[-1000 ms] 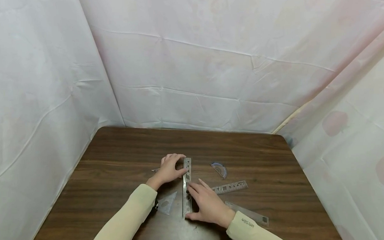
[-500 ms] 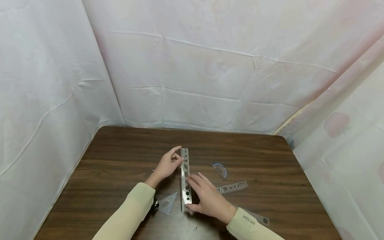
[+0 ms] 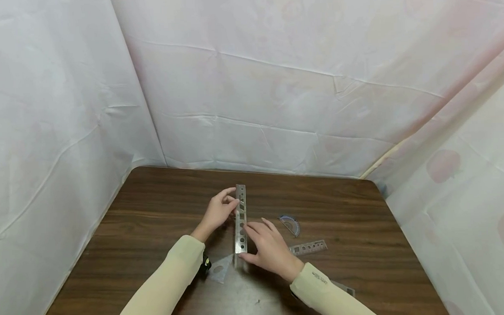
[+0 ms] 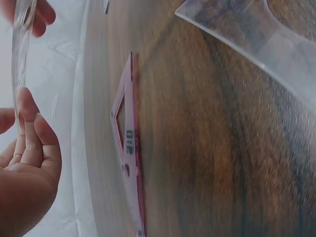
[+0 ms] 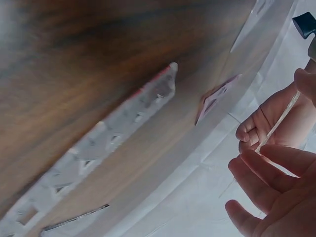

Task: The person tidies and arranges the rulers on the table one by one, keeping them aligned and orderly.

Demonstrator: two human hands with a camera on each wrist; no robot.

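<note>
Fingers of both your hands pinch the clear stencil ruler point(image 3: 240, 219), raised above the wooden table point(image 3: 145, 212): your left hand point(image 3: 218, 211) holds its far end, your right hand point(image 3: 268, 247) its near end, with a protractor point(image 3: 290, 223) lying just beside.

Stencil rulers: 2, one point(image 3: 240, 218) at 12 o'clock, one point(image 3: 308, 247) at 3. Plain ruler point(image 3: 344, 288): 1. Set squares: 2 point(image 3: 219, 268) point(image 4: 127, 163). Protractor point(image 3: 290, 223): 1.

Both arms reached forward; the left hand point(image 3: 218, 211) pinched with curled fingers, the right hand point(image 3: 266, 248) gripped nearer.
</note>
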